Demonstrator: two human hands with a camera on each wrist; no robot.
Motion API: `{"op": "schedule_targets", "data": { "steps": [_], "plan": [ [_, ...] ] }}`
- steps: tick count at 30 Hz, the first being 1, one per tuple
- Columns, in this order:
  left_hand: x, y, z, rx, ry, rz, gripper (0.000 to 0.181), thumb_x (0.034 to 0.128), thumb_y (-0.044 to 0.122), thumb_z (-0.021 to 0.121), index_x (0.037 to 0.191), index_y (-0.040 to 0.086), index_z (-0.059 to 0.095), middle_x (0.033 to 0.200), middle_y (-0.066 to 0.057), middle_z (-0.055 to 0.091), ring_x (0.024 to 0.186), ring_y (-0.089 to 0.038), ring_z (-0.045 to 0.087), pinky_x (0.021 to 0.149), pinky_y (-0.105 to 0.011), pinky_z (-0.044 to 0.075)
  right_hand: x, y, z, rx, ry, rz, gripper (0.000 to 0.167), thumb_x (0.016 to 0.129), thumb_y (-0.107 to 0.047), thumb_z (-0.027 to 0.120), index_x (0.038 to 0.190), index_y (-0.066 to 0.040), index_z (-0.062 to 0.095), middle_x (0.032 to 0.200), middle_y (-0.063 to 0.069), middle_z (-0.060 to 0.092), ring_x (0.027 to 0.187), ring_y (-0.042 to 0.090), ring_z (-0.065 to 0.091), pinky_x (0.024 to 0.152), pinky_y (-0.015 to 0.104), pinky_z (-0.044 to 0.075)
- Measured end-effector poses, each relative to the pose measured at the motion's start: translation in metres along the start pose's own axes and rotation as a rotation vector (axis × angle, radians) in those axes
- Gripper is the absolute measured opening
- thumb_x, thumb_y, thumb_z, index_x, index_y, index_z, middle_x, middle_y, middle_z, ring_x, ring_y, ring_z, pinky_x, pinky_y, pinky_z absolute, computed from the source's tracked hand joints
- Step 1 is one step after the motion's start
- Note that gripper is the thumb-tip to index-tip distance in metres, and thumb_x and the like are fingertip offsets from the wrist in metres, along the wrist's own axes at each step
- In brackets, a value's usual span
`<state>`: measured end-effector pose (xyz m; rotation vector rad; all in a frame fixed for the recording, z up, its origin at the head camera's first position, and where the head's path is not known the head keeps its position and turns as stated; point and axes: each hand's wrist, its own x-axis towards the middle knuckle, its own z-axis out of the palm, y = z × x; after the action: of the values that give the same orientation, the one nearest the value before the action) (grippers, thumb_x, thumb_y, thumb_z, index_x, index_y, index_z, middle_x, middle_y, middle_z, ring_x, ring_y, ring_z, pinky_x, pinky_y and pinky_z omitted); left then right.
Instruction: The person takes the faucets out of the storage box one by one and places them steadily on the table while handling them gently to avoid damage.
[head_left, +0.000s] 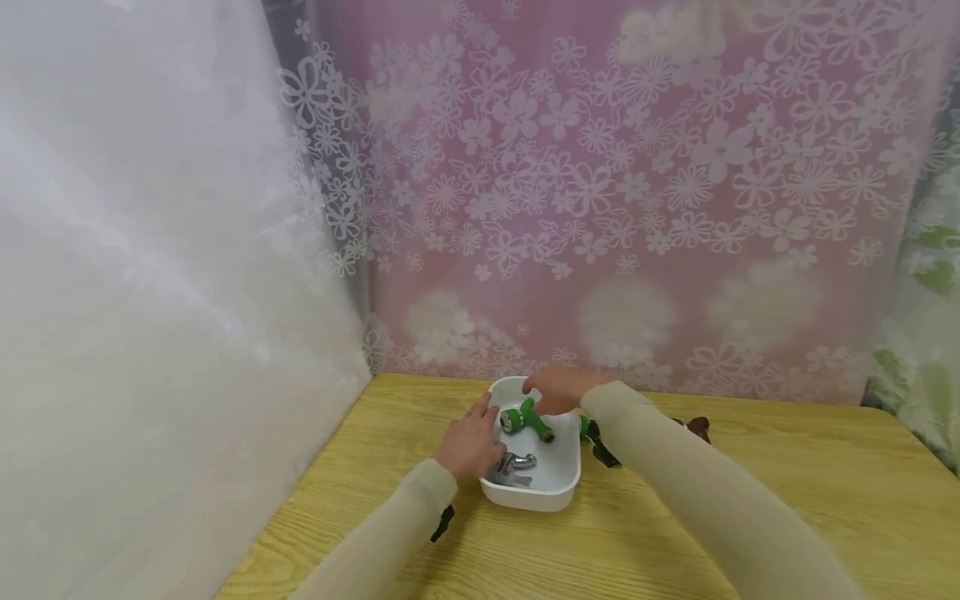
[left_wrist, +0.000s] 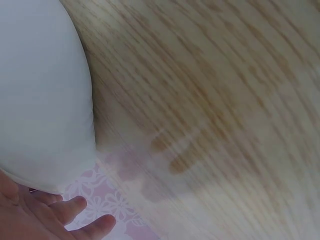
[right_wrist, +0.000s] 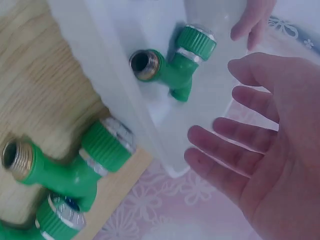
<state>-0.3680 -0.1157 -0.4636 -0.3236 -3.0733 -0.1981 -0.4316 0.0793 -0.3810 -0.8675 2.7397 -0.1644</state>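
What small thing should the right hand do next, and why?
I'd guess it should reach for the green fitting beside the tub: the right hand appears empty with its fingers spread, a similar fitting inside already lies in the white tub, and the left hand is at the tub's rim.

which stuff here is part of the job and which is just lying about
Likely the job:
white tub
green fitting inside it
metal pieces inside it
green fittings beside it

Probably just around:
brown item, too hidden to name
floral curtain
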Motion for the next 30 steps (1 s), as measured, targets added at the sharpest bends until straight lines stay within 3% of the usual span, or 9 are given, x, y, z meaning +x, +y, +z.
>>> {"op": "schedule_targets", "data": {
  "steps": [8,14,19,26,30],
  "plan": [
    [-0.002,0.000,-0.002,0.002,0.015,0.015,0.068,0.0963,0.039,0.062,0.154,0.010,0.041,0.169,-0.007,0.019,0.150,-0.027,0.034,0.107,-0.055,0.046,0.015,-0.014,0.009,-0.003,-0.003,0.031,0.044,0.096,-0.028,0.067,0.138,-0.017,0.062,0.143,0.009,0.058,0.129,0.030,0.056,0.104,0.052,0.048],
    [-0.001,-0.001,-0.001,-0.005,0.017,0.024,0.067,0.0962,0.038,0.060,0.154,0.009,0.041,0.168,-0.008,0.020,0.149,-0.026,0.035,0.105,-0.055,0.047,0.026,-0.016,0.017,-0.026,-0.020,0.020,0.043,0.096,-0.026,0.069,0.136,-0.013,0.063,0.138,0.008,0.062,0.122,0.026,0.061,0.099,0.046,0.051],
    [-0.002,0.000,-0.001,-0.023,0.013,0.012,0.068,0.0964,0.038,0.060,0.155,0.010,0.040,0.169,-0.006,0.019,0.150,-0.026,0.034,0.107,-0.057,0.045,0.034,-0.015,0.025,-0.048,-0.023,0.067,0.045,0.095,-0.025,0.070,0.138,-0.015,0.061,0.134,0.005,0.065,0.120,0.025,0.062,0.104,0.051,0.047],
    [-0.003,0.000,-0.002,-0.020,0.032,0.021,0.067,0.0961,0.038,0.061,0.153,0.009,0.042,0.168,-0.007,0.021,0.149,-0.026,0.035,0.106,-0.056,0.046,0.035,-0.017,0.030,-0.046,-0.043,0.092,0.047,0.095,-0.023,0.069,0.140,-0.015,0.060,0.137,0.005,0.064,0.125,0.025,0.060,0.104,0.046,0.049],
    [-0.002,-0.001,-0.001,-0.024,0.042,0.025,0.067,0.0958,0.037,0.062,0.153,0.009,0.042,0.168,-0.007,0.021,0.150,-0.026,0.034,0.106,-0.057,0.045,0.034,-0.019,0.030,-0.057,-0.057,0.099,0.043,0.095,-0.020,0.069,0.137,-0.016,0.063,0.133,0.004,0.066,0.118,0.021,0.063,0.100,0.043,0.051]
  ]
}}
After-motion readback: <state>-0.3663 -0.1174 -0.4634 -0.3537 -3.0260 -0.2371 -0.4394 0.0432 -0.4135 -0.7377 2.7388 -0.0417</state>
